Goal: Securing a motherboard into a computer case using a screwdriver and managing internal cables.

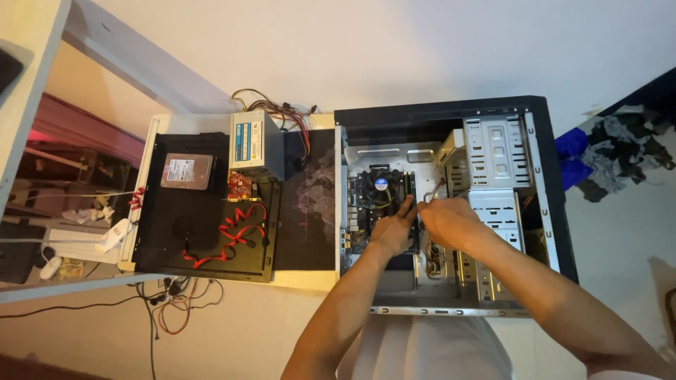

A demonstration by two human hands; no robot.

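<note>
Motherboard (373, 204) sitting inside open case (549, 183); left hand (394, 231) and right hand (445, 219) pinching cables (431, 255) beside the cooler fan (381, 186). Power supply (256, 144) and hard drive (186, 171) lying outside, left of case, not yet fitted.

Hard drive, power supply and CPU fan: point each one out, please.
Hard drive (186, 171), head view, middle of its labelled top face.
Power supply (256, 143), head view, centre of its grey top.
CPU fan (381, 186), head view, round hub at its centre.
</note>
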